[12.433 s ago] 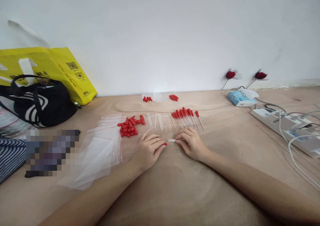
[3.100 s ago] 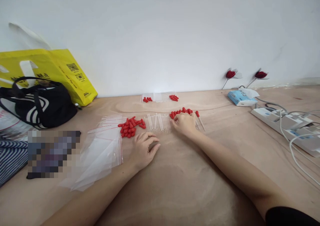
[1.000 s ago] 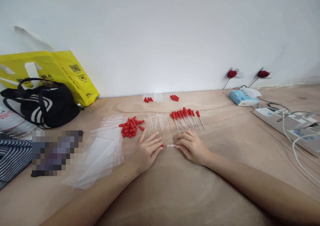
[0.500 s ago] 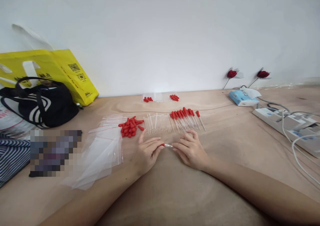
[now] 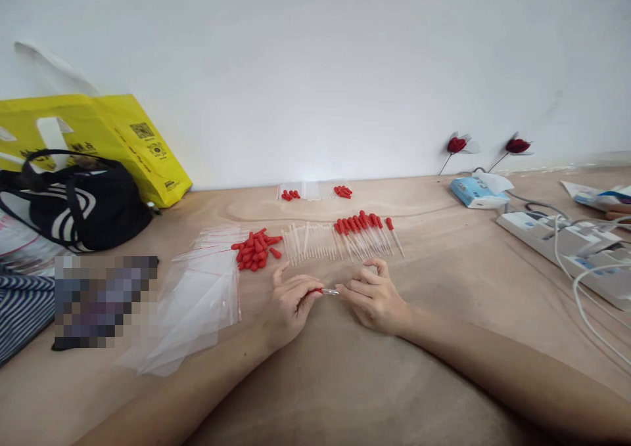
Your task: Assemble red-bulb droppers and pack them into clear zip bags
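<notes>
My left hand (image 5: 290,305) pinches a red rubber dropper bulb (image 5: 318,291), mostly hidden by the fingers. From the bulb a clear glass dropper tube (image 5: 330,292) runs to the right, and my right hand (image 5: 372,298) is closed on its other end. Just beyond my hands lies a row of bare glass tubes (image 5: 310,242). To its right are several droppers with red bulbs fitted (image 5: 365,226), side by side. A heap of loose red bulbs (image 5: 255,249) sits left of the tubes.
Clear zip bags (image 5: 197,308) lie flat at the left. Small bags with red bulbs (image 5: 342,192) rest by the wall. A yellow bag (image 5: 148,150) and a black bag (image 5: 108,203) stand far left. At right are a tissue pack (image 5: 476,193) and a power strip (image 5: 566,252) with cables.
The view has shifted slightly, with more showing at the right edge. My fingers have come a little closer together along the dropper, and less of the tube shows between them.
</notes>
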### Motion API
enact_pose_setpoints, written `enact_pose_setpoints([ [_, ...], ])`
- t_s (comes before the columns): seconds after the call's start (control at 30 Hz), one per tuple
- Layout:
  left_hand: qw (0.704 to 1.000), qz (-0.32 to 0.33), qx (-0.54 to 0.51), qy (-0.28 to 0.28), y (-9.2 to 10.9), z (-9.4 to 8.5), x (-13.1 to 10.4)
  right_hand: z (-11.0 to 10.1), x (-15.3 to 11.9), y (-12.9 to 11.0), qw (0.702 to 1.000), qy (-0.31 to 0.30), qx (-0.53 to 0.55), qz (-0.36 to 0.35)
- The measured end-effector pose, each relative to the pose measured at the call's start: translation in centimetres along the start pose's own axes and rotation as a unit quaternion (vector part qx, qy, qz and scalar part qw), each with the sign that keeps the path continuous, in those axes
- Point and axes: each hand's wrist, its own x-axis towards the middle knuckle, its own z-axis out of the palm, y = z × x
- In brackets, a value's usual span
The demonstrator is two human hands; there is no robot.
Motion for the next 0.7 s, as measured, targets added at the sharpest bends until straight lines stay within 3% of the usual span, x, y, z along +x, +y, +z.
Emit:
enact_pose_setpoints([
  [0.2,1.0,0.013,-0.002,-0.024,-0.23,0.04,-0.15,-0.17,0.09,0.21,0.997,0.0,-0.042,-0.063],
  [0.7,0.999,0.042,-0.004,-0.032,0.11,0.26,-0.02,0.45,0.79,0.01,0.998,-0.054,0.013,0.006],
])
